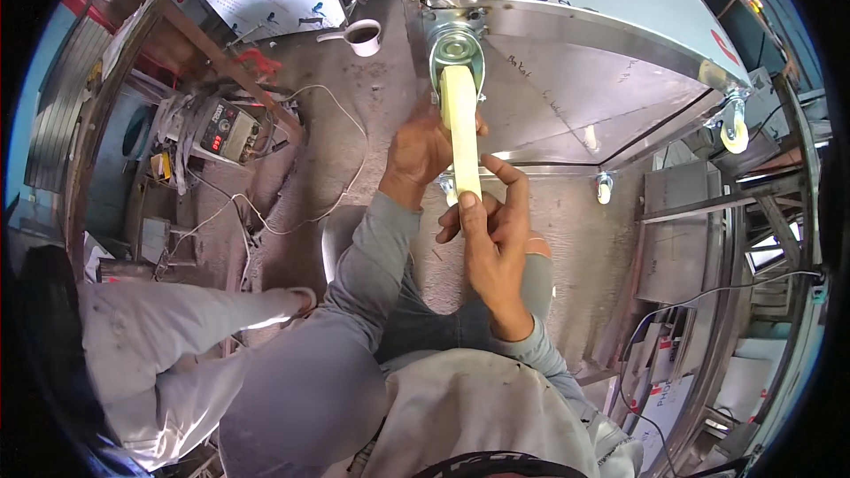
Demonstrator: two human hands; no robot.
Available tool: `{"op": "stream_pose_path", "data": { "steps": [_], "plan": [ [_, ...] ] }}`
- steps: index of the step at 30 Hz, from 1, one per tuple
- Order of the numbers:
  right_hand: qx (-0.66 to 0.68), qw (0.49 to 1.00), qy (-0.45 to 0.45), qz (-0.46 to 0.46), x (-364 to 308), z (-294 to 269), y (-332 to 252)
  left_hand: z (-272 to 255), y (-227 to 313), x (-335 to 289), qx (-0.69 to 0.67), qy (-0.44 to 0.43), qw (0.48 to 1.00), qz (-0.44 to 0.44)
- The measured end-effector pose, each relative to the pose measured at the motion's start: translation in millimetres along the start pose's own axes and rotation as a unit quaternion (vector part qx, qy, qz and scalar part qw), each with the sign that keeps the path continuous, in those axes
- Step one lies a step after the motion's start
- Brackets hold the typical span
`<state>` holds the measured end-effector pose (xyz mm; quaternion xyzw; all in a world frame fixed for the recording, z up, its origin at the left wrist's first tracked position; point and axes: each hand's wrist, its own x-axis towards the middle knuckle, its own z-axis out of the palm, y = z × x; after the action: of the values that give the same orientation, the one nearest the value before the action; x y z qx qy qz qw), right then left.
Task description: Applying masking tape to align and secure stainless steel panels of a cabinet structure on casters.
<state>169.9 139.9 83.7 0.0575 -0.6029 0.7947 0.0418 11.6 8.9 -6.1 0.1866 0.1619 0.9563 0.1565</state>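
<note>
A pale yellow strip, like masking tape (464,146), runs down from the wheel of a caster (456,51) under a metal cabinet (549,80). My left hand (423,149) is closed around the wheel, its fingers passing behind the strip, so part of its grip is hidden. Lower down, my right hand (498,243) pinches the strip's bottom end under the thumb, the index finger raised beside it. Other casters with yellowish wheels sit at the cabinet's right corner (735,128) and far edge (605,188).
Beside me at left is another person's trouser leg (186,327). A welding machine (228,131) with loose cables stands at left. A white pot with a handle (363,37) rests on the floor. Metal racks with sheets (682,221) line the right side.
</note>
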Motion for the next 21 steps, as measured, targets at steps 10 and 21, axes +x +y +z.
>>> {"op": "stream_pose_path", "data": {
  "steps": [10,21],
  "plan": [
    [-0.003,0.999,0.032,-0.012,18.0,9.9,16.2,16.7,16.8,-16.1,0.124,0.048,0.990,-0.039],
    [-0.026,0.999,0.028,-0.011,30.0,14.2,23.4,28.4,29.0,-21.7,0.124,0.053,0.991,0.011]
  ]
}}
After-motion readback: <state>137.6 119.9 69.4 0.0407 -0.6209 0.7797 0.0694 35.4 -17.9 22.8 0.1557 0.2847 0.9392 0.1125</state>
